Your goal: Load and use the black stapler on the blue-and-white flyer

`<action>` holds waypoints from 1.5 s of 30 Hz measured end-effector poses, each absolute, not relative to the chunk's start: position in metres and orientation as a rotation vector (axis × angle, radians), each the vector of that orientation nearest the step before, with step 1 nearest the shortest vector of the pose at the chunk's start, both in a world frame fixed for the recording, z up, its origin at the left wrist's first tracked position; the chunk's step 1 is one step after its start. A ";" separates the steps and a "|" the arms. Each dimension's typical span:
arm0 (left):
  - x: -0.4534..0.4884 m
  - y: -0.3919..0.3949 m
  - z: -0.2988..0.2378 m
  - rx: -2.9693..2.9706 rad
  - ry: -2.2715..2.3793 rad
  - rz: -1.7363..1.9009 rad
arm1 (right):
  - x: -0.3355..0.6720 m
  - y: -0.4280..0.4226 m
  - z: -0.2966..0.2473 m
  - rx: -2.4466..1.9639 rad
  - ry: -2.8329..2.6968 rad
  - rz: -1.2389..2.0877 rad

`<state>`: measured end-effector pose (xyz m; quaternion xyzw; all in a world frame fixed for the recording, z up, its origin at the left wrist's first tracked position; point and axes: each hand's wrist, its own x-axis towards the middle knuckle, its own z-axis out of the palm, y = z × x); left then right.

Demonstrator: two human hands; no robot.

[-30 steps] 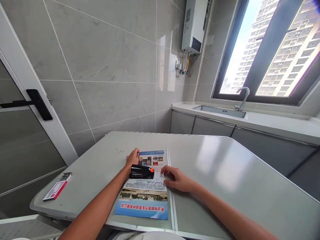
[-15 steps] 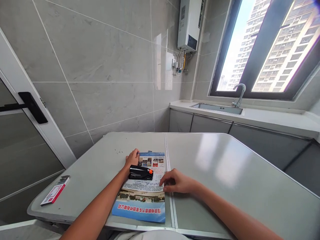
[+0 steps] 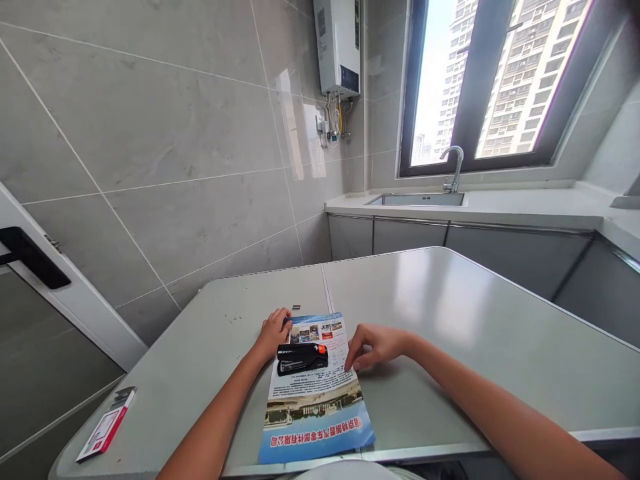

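The stapler (image 3: 303, 359) lay on the paper (image 3: 316, 437) on the surface (image 3: 425, 320), the left hand (image 3: 274, 333) bent at the paper's top corner, the right hand (image 3: 375, 345) nearly pinched by its side, grips hard to tell, so a hard tug could have slid the stapler off.

Left hand (image 3: 274, 332) lies palm down; right hand (image 3: 379, 344), apart from it, curls its fingers (image 3: 355, 343) downward; arms (image 3: 493, 401) converge toward the hands.
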<state>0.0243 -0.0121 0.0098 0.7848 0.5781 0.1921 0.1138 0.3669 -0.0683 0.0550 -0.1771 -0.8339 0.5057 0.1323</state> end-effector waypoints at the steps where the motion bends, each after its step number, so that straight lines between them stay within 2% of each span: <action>1: 0.025 -0.012 0.009 2.342 1.657 0.558 | 0.370 -0.068 0.057 -0.516 -2.433 1.491; 11: 0.022 -0.015 0.014 2.314 1.415 0.737 | 0.385 -0.062 0.056 -0.527 -2.465 1.592; 32: 0.032 -0.016 0.011 2.232 1.148 0.957 | 0.393 -0.055 0.054 -0.511 -2.546 1.557; 40: 0.044 -0.023 0.012 2.499 1.223 0.627 | 0.422 -0.051 0.065 -0.649 -2.583 1.630; 45: 0.045 -0.033 0.021 2.613 1.332 0.657 | 0.425 -0.051 0.063 -0.737 -2.463 1.790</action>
